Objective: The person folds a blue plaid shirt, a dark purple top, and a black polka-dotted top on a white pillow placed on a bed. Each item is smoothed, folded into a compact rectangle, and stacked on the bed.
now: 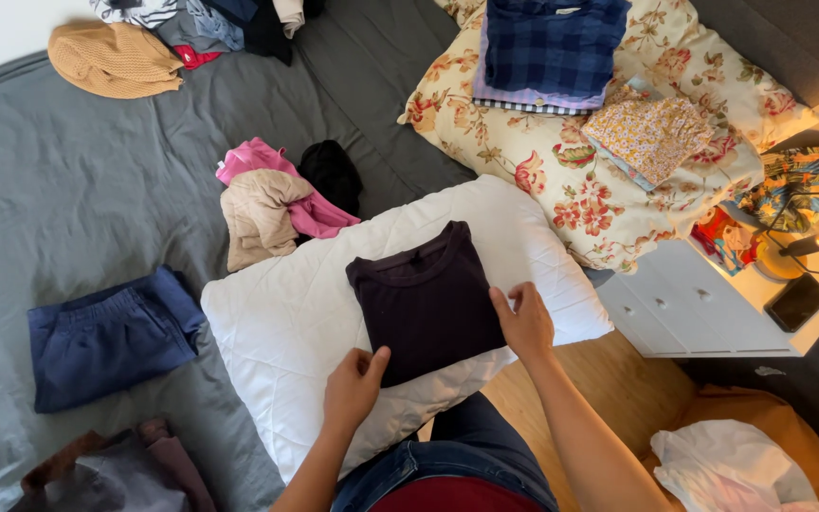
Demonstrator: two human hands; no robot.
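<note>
A dark folded top (426, 299) lies on a white quilted pillow (277, 322) in front of me. My left hand (354, 384) rests at the top's near left corner, thumb on the fabric. On the near right edge, my right hand (524, 320) pinches the fabric with thumb and fingers. The neckline points away from me and the sleeves are tucked under.
The pillow sits on a grey bed sheet (68, 199). Folded navy shorts (106, 337) lie at the left, a beige and pink heap (272, 209) beyond the pillow, a floral pillow (561, 171) with folded clothes at the back right. A white nightstand (689, 303) carries a phone and lamp.
</note>
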